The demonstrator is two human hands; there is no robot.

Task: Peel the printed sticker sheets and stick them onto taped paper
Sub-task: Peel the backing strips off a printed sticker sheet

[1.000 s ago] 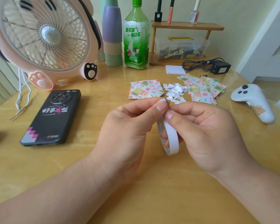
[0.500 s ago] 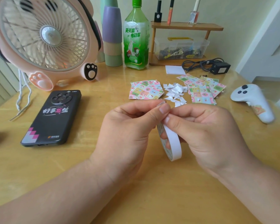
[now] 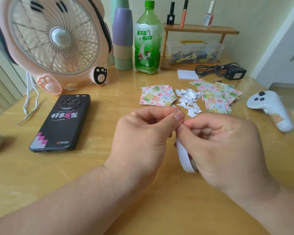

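- The left hand (image 3: 143, 138) pinches the top of the tape roll (image 3: 183, 155), thumb against forefinger.
- The right hand (image 3: 219, 146) curls round this roll, nearer than the white scraps (image 3: 187, 99).
- The sticker sheets (image 3: 157, 97) lie beside these scraps.

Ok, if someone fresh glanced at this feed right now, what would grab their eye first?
Both hands at centre: the left hand and right hand pinch at a roll of white tape over the wooden table. Next, the big pink fan at far left, with a black phone before it. Behind the hands, colourful sticker sheets flank a pile of white paper scraps.
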